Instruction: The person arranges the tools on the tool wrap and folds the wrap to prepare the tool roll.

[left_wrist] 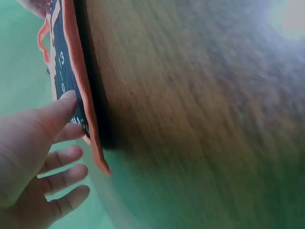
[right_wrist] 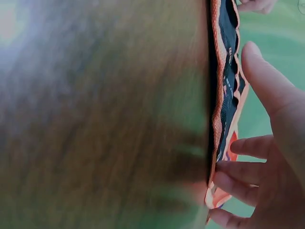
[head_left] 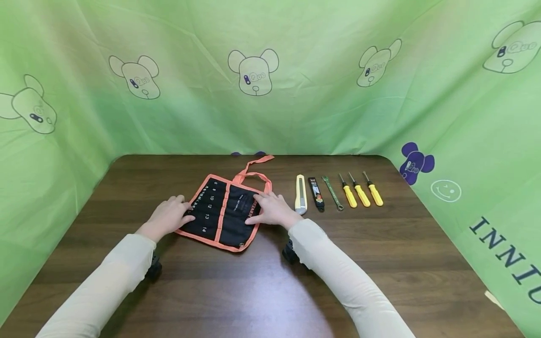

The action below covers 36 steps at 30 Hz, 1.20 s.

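Observation:
A black tool roll (head_left: 236,230) with orange trim lies spread at an angle on the table, printed with white size numbers and divided by an orange band. Its orange strap (head_left: 267,182) trails off the far right side. At the left edge, my left hand (head_left: 166,217) lays its thumb (left_wrist: 66,105) on the black cloth, the other fingers loosely extended beside it. Over the right edge rests my right hand (head_left: 274,211), its thumb straight and fingers (right_wrist: 238,183) spread along the orange trim. Neither hand curls round the cloth.
Right of the roll, a row of tools lies on the brown table (head_left: 236,291): a yellow utility knife (head_left: 300,195), a narrow black packet (head_left: 316,194), a combination wrench (head_left: 333,193) and three yellow-handled screwdrivers (head_left: 350,196). A green printed curtain (head_left: 190,117) surrounds the table's far sides.

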Each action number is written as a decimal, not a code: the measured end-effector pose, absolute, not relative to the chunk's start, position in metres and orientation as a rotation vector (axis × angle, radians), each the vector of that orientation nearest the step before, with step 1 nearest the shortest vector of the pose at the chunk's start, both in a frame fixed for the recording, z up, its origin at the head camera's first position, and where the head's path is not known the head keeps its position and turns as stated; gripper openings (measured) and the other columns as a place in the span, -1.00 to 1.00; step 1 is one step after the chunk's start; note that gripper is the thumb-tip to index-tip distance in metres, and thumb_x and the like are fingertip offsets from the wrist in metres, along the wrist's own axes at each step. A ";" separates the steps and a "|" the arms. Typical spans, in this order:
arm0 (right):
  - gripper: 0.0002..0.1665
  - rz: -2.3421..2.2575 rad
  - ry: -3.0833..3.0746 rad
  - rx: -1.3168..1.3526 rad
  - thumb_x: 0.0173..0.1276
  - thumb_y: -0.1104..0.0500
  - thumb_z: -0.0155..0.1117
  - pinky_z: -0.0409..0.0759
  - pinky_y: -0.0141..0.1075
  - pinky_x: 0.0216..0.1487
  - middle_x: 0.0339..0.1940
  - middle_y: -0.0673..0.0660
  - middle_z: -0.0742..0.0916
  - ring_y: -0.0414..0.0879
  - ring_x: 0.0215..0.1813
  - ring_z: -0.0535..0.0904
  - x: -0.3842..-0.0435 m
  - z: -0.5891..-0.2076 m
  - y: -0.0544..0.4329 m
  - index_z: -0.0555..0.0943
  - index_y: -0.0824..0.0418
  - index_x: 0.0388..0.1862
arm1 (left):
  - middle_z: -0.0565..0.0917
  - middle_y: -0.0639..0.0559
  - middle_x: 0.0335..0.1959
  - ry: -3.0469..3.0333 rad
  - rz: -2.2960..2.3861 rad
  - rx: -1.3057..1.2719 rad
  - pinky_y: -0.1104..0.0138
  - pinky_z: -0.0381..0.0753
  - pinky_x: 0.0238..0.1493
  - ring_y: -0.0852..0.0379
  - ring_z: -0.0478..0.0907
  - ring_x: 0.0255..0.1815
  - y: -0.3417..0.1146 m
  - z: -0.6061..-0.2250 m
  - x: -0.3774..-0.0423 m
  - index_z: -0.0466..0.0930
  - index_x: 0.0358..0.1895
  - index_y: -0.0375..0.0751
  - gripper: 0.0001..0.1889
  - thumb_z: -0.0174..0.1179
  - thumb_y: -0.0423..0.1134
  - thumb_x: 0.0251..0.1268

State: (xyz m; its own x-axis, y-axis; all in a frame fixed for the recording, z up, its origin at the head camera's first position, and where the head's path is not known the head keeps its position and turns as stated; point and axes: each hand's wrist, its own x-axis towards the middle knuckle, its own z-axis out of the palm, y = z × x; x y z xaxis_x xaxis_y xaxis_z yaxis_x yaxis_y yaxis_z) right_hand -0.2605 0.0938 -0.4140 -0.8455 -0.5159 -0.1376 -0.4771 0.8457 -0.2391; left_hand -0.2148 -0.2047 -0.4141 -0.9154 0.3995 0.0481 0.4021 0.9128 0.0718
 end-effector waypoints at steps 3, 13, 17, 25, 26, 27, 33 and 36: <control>0.06 -0.333 2.819 -0.761 0.04 -0.36 0.28 0.16 0.05 0.19 0.37 0.21 0.29 0.05 0.32 0.23 -0.261 -0.414 0.096 0.23 0.21 0.39 | 0.47 -0.13 -0.25 -2.991 -0.171 -0.682 0.05 0.45 -0.27 -0.11 0.40 -0.23 -0.207 -0.416 -0.214 0.64 -0.32 -0.25 -0.78 0.31 -0.14 0.11; -0.03 -0.346 2.812 -0.802 -0.02 -0.32 0.35 0.12 0.03 0.25 0.22 0.23 0.43 0.10 0.24 0.32 -0.262 -0.415 0.098 0.35 0.21 0.25 | 0.51 -0.28 -0.02 -3.012 -0.307 -0.705 -0.04 0.41 -0.04 -0.21 0.43 0.00 -0.208 -0.423 -0.212 0.44 0.04 -0.41 -0.46 0.31 -0.08 0.10; -0.09 -0.353 2.813 -0.802 -0.02 -0.33 0.35 0.17 -0.01 0.23 0.13 0.18 0.52 0.08 0.19 0.34 -0.264 -0.413 0.098 0.40 0.20 0.18 | 0.35 -0.41 0.20 -3.070 -0.309 -0.697 -0.08 0.25 0.15 -0.29 0.26 0.22 -0.206 -0.423 -0.211 0.29 0.24 -0.49 -0.27 0.26 -0.02 0.14; -0.05 -0.393 2.760 -0.843 0.02 -0.24 0.38 0.30 -0.14 0.19 0.21 0.23 0.42 0.06 0.18 0.35 -0.267 -0.414 0.100 0.39 0.31 0.26 | 0.20 -0.40 0.30 -3.150 -0.335 -0.769 -0.06 0.10 0.25 -0.32 0.11 0.31 -0.204 -0.425 -0.207 0.23 0.29 -0.48 -0.30 0.13 0.00 0.26; -0.05 -0.387 2.760 -0.845 0.03 -0.23 0.38 0.31 -0.14 0.17 0.20 0.22 0.41 0.05 0.16 0.36 -0.267 -0.414 0.101 0.38 0.31 0.27 | 0.20 -0.40 0.30 -3.151 -0.328 -0.777 -0.06 0.10 0.24 -0.31 0.11 0.31 -0.204 -0.425 -0.207 0.24 0.29 -0.47 -0.31 0.12 0.00 0.27; -0.05 -0.385 2.759 -0.840 0.03 -0.23 0.38 0.32 -0.14 0.17 0.20 0.21 0.41 0.05 0.16 0.37 -0.268 -0.415 0.101 0.37 0.29 0.28 | 0.20 -0.39 0.31 -3.154 -0.330 -0.781 -0.06 0.09 0.25 -0.31 0.11 0.31 -0.205 -0.426 -0.206 0.23 0.29 -0.47 -0.32 0.11 0.00 0.28; -0.05 -0.369 2.731 -0.813 0.05 -0.21 0.37 0.21 -0.14 0.27 0.31 0.25 0.37 0.07 0.31 0.26 -0.269 -0.413 0.104 0.34 0.27 0.31 | 0.12 -0.38 0.35 -3.223 -0.369 -0.757 -0.09 0.01 0.26 -0.29 0.02 0.35 -0.204 -0.426 -0.205 0.12 0.35 -0.45 -0.25 0.01 0.09 0.32; -0.05 -0.347 2.724 -0.835 0.05 -0.20 0.38 0.14 -0.15 0.30 0.31 0.25 0.38 0.07 0.35 0.20 -0.270 -0.414 0.105 0.34 0.30 0.30 | 0.05 -0.37 0.38 -3.274 -0.399 -0.726 -0.10 -0.05 0.28 -0.27 -0.05 0.38 -0.203 -0.425 -0.203 0.04 0.38 -0.44 -0.14 -0.03 0.22 0.27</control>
